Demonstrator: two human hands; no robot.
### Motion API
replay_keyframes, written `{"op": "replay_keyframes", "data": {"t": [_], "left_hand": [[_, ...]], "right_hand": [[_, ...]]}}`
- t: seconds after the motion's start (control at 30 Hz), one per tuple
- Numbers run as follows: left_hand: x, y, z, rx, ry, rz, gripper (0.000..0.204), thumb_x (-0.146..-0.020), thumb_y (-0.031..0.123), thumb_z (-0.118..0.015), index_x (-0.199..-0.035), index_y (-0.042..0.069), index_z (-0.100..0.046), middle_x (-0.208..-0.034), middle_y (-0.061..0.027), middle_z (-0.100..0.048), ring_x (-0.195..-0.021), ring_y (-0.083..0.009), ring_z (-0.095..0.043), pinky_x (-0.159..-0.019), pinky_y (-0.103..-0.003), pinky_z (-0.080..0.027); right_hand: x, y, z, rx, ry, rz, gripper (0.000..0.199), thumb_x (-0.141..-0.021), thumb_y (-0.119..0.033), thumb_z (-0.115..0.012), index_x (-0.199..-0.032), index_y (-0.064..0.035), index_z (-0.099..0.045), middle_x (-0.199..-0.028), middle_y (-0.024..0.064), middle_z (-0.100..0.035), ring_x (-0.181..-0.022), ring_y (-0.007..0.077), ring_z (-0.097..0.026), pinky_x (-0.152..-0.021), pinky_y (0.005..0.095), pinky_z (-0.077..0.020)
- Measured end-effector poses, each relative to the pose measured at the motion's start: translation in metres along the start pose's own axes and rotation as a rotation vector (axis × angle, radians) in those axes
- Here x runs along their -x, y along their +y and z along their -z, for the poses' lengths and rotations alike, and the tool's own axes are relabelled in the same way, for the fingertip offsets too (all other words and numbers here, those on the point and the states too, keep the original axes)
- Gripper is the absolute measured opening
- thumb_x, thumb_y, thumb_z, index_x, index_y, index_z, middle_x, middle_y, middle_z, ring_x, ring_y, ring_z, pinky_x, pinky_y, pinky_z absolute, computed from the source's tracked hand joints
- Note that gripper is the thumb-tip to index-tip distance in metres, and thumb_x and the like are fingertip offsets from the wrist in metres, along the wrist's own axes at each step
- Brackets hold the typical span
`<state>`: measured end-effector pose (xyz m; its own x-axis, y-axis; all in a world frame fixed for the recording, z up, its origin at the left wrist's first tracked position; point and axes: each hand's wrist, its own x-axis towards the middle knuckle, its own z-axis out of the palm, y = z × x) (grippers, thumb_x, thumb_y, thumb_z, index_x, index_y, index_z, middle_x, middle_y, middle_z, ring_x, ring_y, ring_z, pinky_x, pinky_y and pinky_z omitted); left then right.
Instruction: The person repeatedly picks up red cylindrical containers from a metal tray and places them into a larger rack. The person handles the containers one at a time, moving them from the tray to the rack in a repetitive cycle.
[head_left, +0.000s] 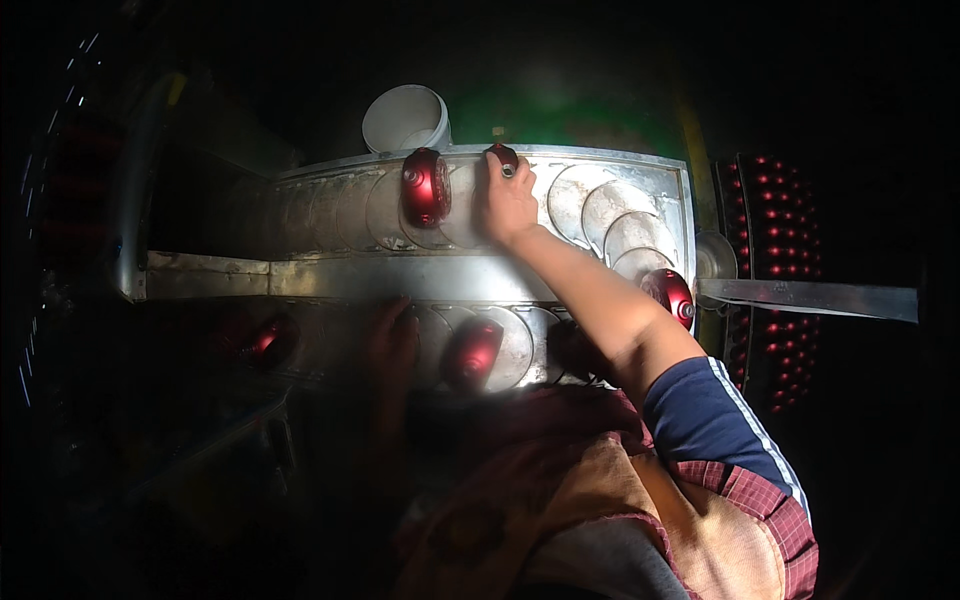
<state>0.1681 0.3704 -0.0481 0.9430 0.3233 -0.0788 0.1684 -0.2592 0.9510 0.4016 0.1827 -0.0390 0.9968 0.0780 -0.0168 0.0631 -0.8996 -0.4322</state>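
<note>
My right hand point(512, 205) reaches across to the far lane of a metal conveyor point(400, 278). Its fingers are closed around a small dark red glossy part point(503, 153) at the far rim; the hand covers much of it. Left of that hand, a larger red rounded shell point(426, 188) with a round knob stands on the overlapping plates. My left hand point(392, 335) is dim in shadow over the near lane, its fingers too dark to read. Close to its right is a blurred red shell point(473, 354). Another red shell point(268, 341) lies farther left in the dark.
One more red shell point(669, 295) sits at the right bend, partly behind my right forearm. A white bucket point(405, 118) stands beyond the far rim. At the right, a metal bar point(810, 298) juts outward before a dark panel point(785, 240) with rows of red spots.
</note>
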Motion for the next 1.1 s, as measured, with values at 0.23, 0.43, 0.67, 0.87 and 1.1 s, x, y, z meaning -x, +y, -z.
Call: {"op": "replay_keyframes", "data": {"t": [0.23, 0.43, 0.67, 0.87, 1.1], "left_hand": [[0.006, 0.022, -0.055, -0.006, -0.163, -0.062, 0.043, -0.088, 0.006, -0.068, -0.13, 0.005, -0.059, -0.129, -0.0091, -0.06, -0.124, -0.019, -0.053, -0.098, -0.031, -0.047], [0.018, 0.062, -0.081, 0.053, -0.486, -0.084, 0.052, -0.084, 0.009, -0.072, -0.134, 0.008, -0.058, -0.139, -0.0079, -0.054, -0.126, -0.02, -0.051, -0.101, -0.035, -0.046], [0.055, 0.078, -0.15, -0.148, -0.879, -0.295, 0.056, -0.071, 0.013, -0.074, -0.127, 0.014, -0.065, -0.151, -0.0095, -0.043, -0.135, -0.033, -0.035, -0.112, -0.042, -0.034], [0.068, 0.085, -0.2, -0.192, -0.86, -0.315, 0.035, -0.073, 0.012, -0.075, -0.109, 0.014, -0.074, -0.149, -0.0077, -0.048, -0.139, -0.0301, -0.034, -0.111, -0.04, -0.036], [0.106, 0.127, -0.259, -0.315, -0.495, -0.318, 0.034, -0.076, 0.014, -0.079, -0.11, 0.012, -0.072, -0.143, -0.0101, -0.054, -0.134, -0.0309, -0.042, -0.112, -0.04, -0.034]], "right_hand": [[0.01, -0.018, 0.018, -0.06, -0.119, 0.146, 0.066, -0.083, -0.019, -0.068, -0.143, -0.0347, -0.046, -0.156, 0.0343, -0.005, -0.137, 0.0501, -0.029, -0.099, 0.0466, -0.0496], [0.06, 0.038, 0.096, -0.34, -0.053, 0.284, 0.06, -0.086, -0.024, -0.068, -0.142, -0.013, -0.049, -0.146, 0.0356, -0.036, -0.13, 0.0421, -0.047, -0.106, 0.0433, -0.0432], [0.182, 0.205, 0.227, -0.949, -0.016, -0.108, 0.037, -0.095, -0.012, -0.062, -0.13, -0.0034, -0.057, -0.122, 0.0092, -0.062, -0.106, 0.0145, -0.063, -0.083, 0.0276, -0.0546], [0.329, 0.318, 0.272, -0.978, 0.34, -0.566, 0.031, -0.097, -0.009, -0.057, -0.127, -0.0031, -0.059, -0.118, 0.0065, -0.063, -0.1, 0.0134, -0.062, -0.083, 0.0303, -0.0559], [0.444, 0.414, 0.305, -1.034, 0.409, -0.782, 0.03, -0.097, -0.007, -0.055, -0.127, -0.0005, -0.058, -0.118, 0.0089, -0.063, -0.097, 0.0123, -0.063, -0.076, 0.0247, -0.0561]]}}
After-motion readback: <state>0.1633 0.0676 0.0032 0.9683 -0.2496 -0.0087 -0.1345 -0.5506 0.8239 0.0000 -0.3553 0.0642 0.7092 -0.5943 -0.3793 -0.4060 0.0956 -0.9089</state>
